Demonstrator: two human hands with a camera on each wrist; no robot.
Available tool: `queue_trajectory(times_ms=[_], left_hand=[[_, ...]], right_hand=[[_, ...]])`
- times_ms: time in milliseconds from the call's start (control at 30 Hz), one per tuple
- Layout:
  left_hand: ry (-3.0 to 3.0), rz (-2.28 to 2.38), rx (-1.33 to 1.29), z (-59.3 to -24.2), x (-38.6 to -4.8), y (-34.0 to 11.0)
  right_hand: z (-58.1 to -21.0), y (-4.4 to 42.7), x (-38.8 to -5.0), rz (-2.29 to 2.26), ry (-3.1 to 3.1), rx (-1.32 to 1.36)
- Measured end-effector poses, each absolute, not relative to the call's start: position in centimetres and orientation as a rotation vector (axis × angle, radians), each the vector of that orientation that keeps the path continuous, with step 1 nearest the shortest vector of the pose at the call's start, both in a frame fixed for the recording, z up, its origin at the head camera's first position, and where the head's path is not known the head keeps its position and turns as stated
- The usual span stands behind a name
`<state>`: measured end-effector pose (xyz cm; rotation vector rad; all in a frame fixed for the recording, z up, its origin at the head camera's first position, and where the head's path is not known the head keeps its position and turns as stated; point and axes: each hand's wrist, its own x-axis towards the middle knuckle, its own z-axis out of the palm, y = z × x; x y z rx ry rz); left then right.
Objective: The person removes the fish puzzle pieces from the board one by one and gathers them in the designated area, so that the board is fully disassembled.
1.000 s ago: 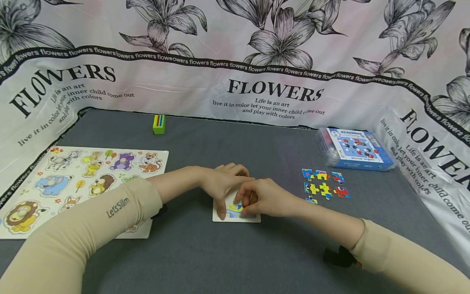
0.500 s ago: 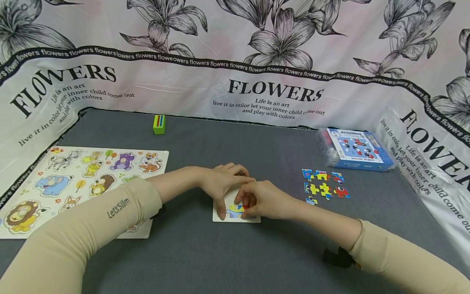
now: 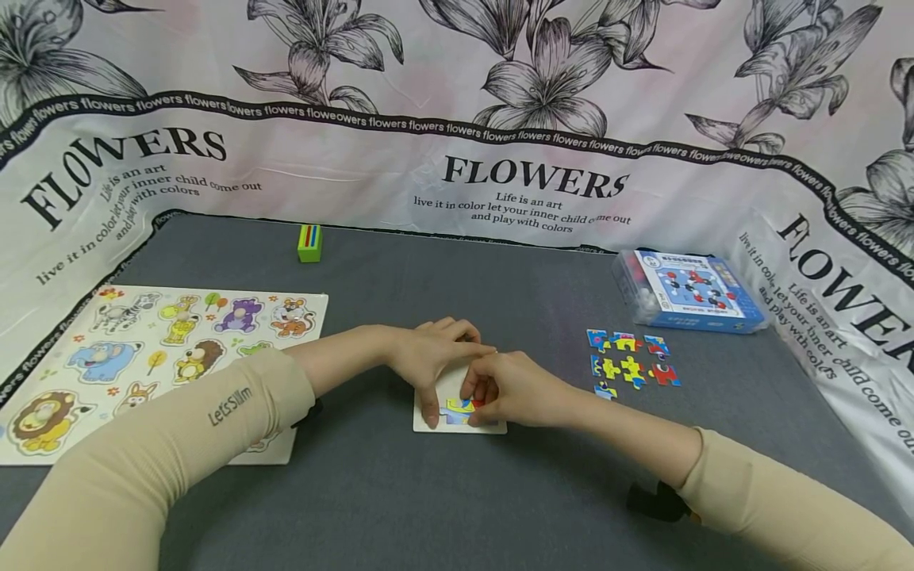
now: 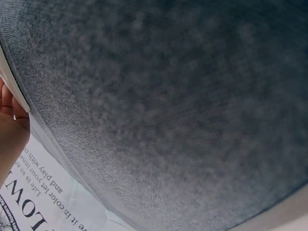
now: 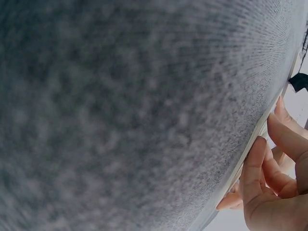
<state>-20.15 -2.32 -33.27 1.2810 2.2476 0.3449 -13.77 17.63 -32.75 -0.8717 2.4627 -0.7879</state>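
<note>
A small white puzzle board (image 3: 423, 420) lies flat in the middle of the table in the head view. Joined yellow and blue puzzle pieces (image 3: 457, 411) fill part of its near side. My left hand (image 3: 435, 357) holds the board, thumb along its left side and fingers bent over toward the far edge. My right hand (image 3: 517, 388) pinches a puzzle piece at the board's near right, thumb and forefinger low on it; the fingers hide most of that piece. Seen from the right wrist, the right hand's fingertips (image 5: 257, 147) meet the board's edge.
Several loose puzzle pieces (image 3: 631, 369) lie in rows to the right. Behind them sits a blue-lidded plastic box (image 3: 700, 289). A large animal puzzle board (image 3: 160, 333) is at the left, partly under the left arm. A green striped block (image 3: 309, 243) stands at the back.
Both hands stay at the small board, almost still. The right fingers shift very slightly over the puzzle piece.
</note>
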Motion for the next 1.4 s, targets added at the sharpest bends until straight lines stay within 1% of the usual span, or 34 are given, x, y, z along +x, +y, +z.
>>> queue_trajectory(times_ms=[833,1400], left_hand=[[2.257,0.317,1.253,-32.9,-20.1,-2.3],[2.252,0.333,1.242,-33.0,-20.1,-2.3]], right_hand=[[-32.4,17.5,-13.4,-0.847,2.474,-0.885],[-31.7,17.7,-13.5,-0.938,2.413,-0.785]])
